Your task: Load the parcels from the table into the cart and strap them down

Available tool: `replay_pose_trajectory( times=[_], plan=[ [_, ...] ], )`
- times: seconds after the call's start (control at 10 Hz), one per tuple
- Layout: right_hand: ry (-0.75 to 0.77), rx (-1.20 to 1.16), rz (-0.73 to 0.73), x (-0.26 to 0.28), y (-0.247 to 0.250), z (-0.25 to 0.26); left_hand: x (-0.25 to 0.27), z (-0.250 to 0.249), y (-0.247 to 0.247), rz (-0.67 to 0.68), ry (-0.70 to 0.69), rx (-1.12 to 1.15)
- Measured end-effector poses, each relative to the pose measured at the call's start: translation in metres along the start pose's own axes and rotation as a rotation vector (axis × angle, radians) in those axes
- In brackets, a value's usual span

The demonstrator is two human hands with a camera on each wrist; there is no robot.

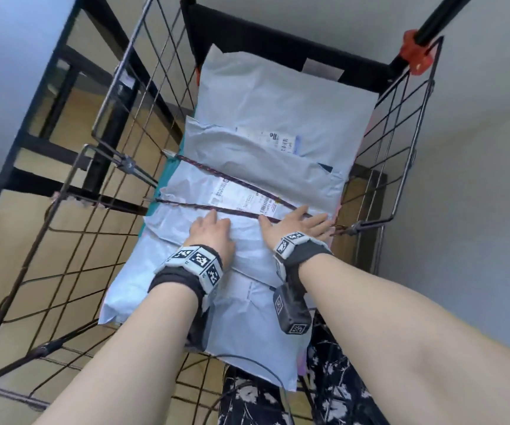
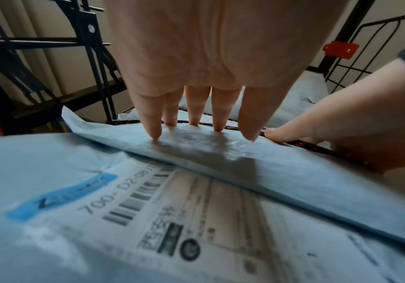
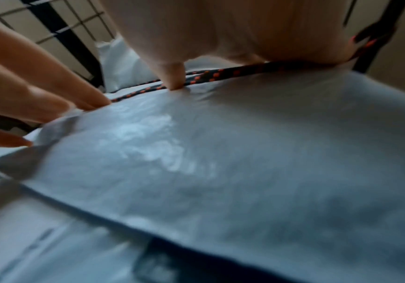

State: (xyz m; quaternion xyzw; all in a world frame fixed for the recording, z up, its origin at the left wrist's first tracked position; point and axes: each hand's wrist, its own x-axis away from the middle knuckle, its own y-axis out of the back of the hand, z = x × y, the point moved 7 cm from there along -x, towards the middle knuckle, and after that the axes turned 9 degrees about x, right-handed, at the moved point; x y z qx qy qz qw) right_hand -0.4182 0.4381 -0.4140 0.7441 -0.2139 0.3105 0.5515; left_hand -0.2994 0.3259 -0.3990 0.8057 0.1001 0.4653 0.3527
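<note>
1. Inside the wire cart (image 1: 118, 96), the pale blue parcels (image 1: 278, 96) lay stacked in overlapping layers, filling the basket from its far wall back to the person's end.
2. Across the stack, near its middle, a dark cord (image 1: 204, 207) with orange flecks ran in two lines from the cart's left wall to a hook on its right wall.
3. Just on the near side of that cord, the left hand (image 1: 212, 231) lay flat with its fingers straight, the fingertips (image 2: 156, 134) pressing into the top parcel.
4. Beside it, toward the cart's right wall, the right hand (image 1: 299, 225) was spread wide, palm down over the cord, holding nothing.
5. Judging by the creases and the dents under the fingers, these poly mailers would handle as soft, light and slippery; they would likely slide on each other.
6. Pressing flat, or gripping an edge fold, should suit them better than pinching the glossy face.
7. The cord looked stretchy, best taken near its hook.
</note>
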Motion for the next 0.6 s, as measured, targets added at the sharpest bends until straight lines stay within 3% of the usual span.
replay_pose_trajectory(
  times=[0.3, 0.4, 0.5, 0.6],
  plan=[
    [-0.011, 0.025, 0.084, -0.012, 0.004, 0.004, -0.003, 0.003, -0.012, 0.006, 0.037, 0.030],
    [0.044, 0.076, 0.177, -0.014, 0.006, 0.015, 0.004, 0.001, -0.005, 0.021, 0.009, 0.018],
    [0.276, 0.120, 0.194, 0.009, 0.020, 0.026, 0.016, 0.005, 0.001, 0.023, 0.015, 0.002],
    [0.393, 0.052, 0.160, 0.042, 0.030, 0.022, 0.031, 0.007, 0.015, -0.001, 0.009, 0.014]
  ],
)
